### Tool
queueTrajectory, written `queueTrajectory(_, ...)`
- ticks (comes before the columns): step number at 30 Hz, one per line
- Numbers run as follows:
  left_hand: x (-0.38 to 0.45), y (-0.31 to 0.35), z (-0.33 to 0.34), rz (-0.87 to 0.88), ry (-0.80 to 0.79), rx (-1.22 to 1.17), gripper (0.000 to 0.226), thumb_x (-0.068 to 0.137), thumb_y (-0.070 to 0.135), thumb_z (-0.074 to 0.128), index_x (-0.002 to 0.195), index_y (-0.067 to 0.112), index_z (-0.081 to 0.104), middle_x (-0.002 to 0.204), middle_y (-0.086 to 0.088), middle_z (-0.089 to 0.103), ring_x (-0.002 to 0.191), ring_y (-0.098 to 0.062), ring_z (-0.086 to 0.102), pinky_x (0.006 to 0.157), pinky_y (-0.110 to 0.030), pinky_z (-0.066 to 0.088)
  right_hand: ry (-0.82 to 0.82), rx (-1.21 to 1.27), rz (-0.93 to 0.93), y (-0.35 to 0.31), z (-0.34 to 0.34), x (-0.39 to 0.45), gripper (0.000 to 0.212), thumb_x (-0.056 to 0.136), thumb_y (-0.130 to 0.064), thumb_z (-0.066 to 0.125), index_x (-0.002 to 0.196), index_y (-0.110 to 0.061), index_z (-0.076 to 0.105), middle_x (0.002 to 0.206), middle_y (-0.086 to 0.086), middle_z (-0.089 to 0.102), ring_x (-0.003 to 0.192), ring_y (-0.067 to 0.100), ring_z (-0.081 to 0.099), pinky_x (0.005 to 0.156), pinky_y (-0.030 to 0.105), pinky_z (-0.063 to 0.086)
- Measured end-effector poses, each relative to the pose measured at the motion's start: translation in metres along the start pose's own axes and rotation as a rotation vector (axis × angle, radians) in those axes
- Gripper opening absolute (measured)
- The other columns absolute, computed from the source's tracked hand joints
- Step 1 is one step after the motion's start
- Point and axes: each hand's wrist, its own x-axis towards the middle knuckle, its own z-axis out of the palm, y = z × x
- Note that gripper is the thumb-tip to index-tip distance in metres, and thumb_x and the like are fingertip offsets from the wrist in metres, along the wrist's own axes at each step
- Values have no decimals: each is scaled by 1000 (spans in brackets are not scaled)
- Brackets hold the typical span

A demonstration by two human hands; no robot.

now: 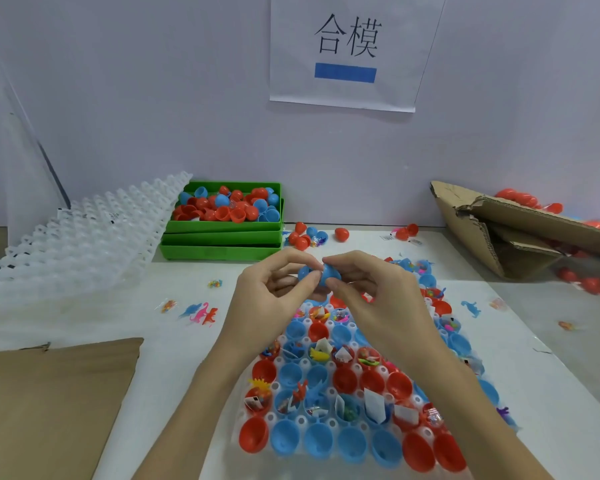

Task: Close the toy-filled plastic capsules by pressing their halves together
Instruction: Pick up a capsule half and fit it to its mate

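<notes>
A blue plastic capsule [321, 273] is held in the air between both hands, above the far end of a white holder tray [303, 363]. My left hand [274, 289] pinches its left half with fingertips and thumb. My right hand [371, 289] pinches its right half. The two halves meet, though the fingers hide the seam. The tray below carries several red and blue open capsule halves [352, 445], some empty and some holding small toys and paper slips.
Stacked green bins [222, 233] of red and blue capsules stand at the back. White empty trays [84, 233] lean at the left. A torn cardboard box [520, 230] lies at the right, flat cardboard [49, 403] at the near left. Loose toy dinosaurs [201, 313] and capsules [342, 234] dot the table.
</notes>
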Motion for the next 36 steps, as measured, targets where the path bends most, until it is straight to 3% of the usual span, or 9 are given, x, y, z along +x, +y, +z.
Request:
queueTrajectory(6, -1, -1, 3, 30, 11, 31, 12, 100, 5, 66, 109, 12, 66, 95, -1, 80, 89, -16, 79, 85, -36, 64, -8, 27, -13, -1, -2, 1, 33, 93, -14, 76, 123, -25, 73, 110, -12, 74, 98, 4, 71, 87, 26, 61)
queueTrajectory(9, -2, 0, 8, -47, 23, -72, 29, 99, 0, 65, 123, 13, 59, 107, -3, 79, 96, -19, 78, 89, -39, 63, -5, 23, -23, -2, -1, 0, 32, 93, -14, 75, 122, -28, 73, 109, -12, 71, 95, 6, 70, 84, 25, 61)
queueTrajectory(11, -2, 0, 7, -51, -11, -85, 29, 102, 2, 60, 129, 13, 63, 116, -2, 77, 101, -20, 77, 93, -41, 62, 19, 21, -28, -2, -1, 0, 30, 94, -15, 75, 122, -26, 73, 108, -12, 71, 94, 5, 69, 83, 24, 60)
queueTrajectory(15, -3, 4, 3, -50, -105, -140, 37, 104, 4, 59, 138, 16, 65, 129, 4, 74, 112, -18, 74, 97, -26, 58, 80, 48, -5, -4, -4, 1, 29, 96, -16, 72, 124, -22, 71, 108, -11, 71, 96, 3, 69, 85, 24, 60)
queueTrajectory(22, -1, 10, 4, -10, 5, -205, 32, 95, 10, 68, 126, 7, 70, 111, 1, 80, 96, -21, 79, 83, -22, 61, 21, 183, 8, -12, -12, 1, 23, 97, -15, 70, 119, -19, 73, 106, -10, 75, 99, 7, 71, 86, 28, 61)
queueTrajectory(32, -2, 15, 0, 52, 41, -163, 35, 89, 18, 77, 123, 17, 75, 110, 8, 80, 99, -13, 77, 85, -18, 59, 77, 183, -50, -16, -10, 0, 27, 96, -14, 69, 123, -19, 73, 112, -6, 75, 103, 12, 71, 88, 31, 61)
queueTrajectory(36, -2, 17, 2, -12, 34, -273, 35, 89, 25, 77, 123, 24, 77, 105, -3, 81, 101, -20, 78, 88, -21, 58, 105, 256, -28, -18, -10, 0, 28, 96, -14, 70, 123, -18, 72, 110, -8, 76, 101, 9, 73, 87, 24, 60)
